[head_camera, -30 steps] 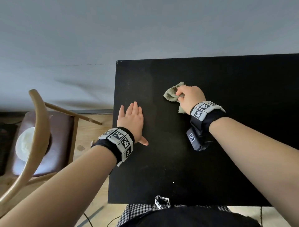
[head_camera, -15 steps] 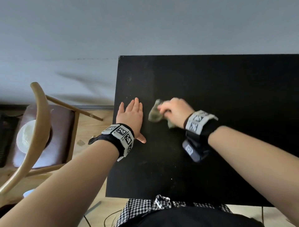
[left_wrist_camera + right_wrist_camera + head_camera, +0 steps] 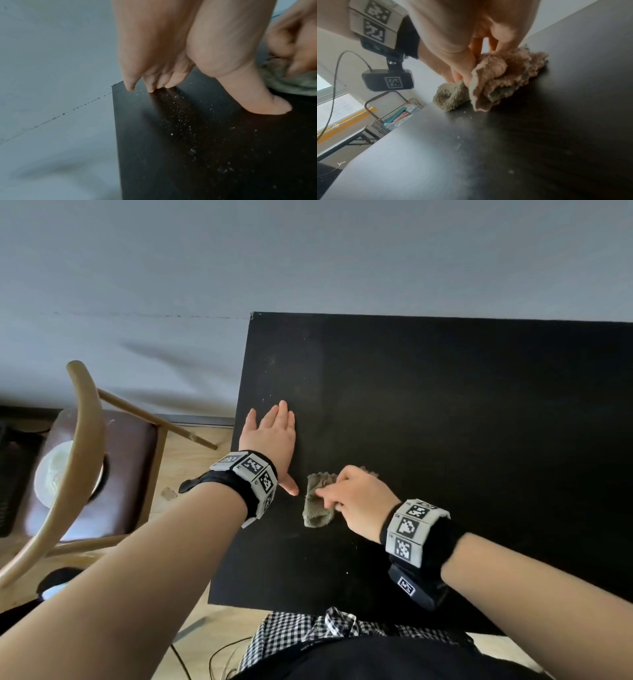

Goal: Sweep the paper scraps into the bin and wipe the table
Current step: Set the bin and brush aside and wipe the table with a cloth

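Your crumpled grey-green cloth (image 3: pixel 318 506) lies bunched on the black table (image 3: pixel 445 412), near its dust-speckled front left corner.

Right hand (image 3: pixel 296 40) blurred; cloth (image 3: pixel 317 505) half hidden (under fingers).

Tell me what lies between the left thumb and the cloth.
Only bare black table. In the head view a narrow dark gap separates the left hand from the cloth that the right hand grips.
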Tool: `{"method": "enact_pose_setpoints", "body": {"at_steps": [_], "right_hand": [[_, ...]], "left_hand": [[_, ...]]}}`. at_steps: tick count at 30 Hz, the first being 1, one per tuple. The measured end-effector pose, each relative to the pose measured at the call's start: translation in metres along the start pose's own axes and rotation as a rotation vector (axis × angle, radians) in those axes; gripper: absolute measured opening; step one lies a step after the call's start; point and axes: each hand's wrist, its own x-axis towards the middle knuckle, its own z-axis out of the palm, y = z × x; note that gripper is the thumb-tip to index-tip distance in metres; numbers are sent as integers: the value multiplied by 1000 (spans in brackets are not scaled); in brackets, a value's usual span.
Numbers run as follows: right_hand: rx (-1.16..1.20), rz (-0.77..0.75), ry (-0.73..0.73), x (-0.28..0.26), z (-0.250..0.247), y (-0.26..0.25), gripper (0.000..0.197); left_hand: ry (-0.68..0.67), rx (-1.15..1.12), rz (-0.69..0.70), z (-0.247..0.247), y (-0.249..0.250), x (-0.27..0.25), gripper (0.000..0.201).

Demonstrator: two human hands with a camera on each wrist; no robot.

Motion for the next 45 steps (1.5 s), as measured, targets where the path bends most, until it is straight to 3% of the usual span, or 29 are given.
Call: {"method": "enact_pose_setpoints", "body": {"at_steps": [3, 7, 9, 13, 19, 23, 24, 27, 29, 32, 39, 43, 45], "right_hand": [[20, 19, 5, 17, -16, 21, 23], [16, 231, 301, 46, -56, 76, 22], [33, 328, 375, 48, -62, 91, 22], [0, 334, 418, 37, -36, 61, 21], [97, 157, 214, -24, 31, -21, 25], [120, 188, 113, -28, 29, -16, 23], [134, 234, 161, -25, 21, -7, 21], [213, 448, 479, -18, -4, 25, 17], [234, 557, 592, -17, -5, 37, 17], [198, 558, 565, -15, 18, 21, 17], [261, 417, 373, -61, 97, -74, 23], [283, 422, 292, -79, 91, -74, 20], [290, 493, 386, -86, 77, -59, 20]], "left_hand": [[-7, 5, -20, -1, 1, 0, 144], [-15, 10, -26, -3, 4, -1, 144], [-17, 15, -23, -3, 3, 0, 143], [-4, 5, -2, 0, 1, 2, 142], [67, -48, 57, 3, -8, -7, 136], [126, -21, 202, 25, 2, -38, 134], [132, 2, 249, 33, 7, -48, 134], [120, 54, 339, 60, 18, -70, 134], [106, 52, 351, 75, 21, -78, 135], [131, 41, 343, 82, 20, -79, 137], [141, 74, 359, 80, 18, -79, 136], [138, 92, 360, 79, 20, -80, 137], [137, 104, 354, 77, 22, -80, 138]]}}
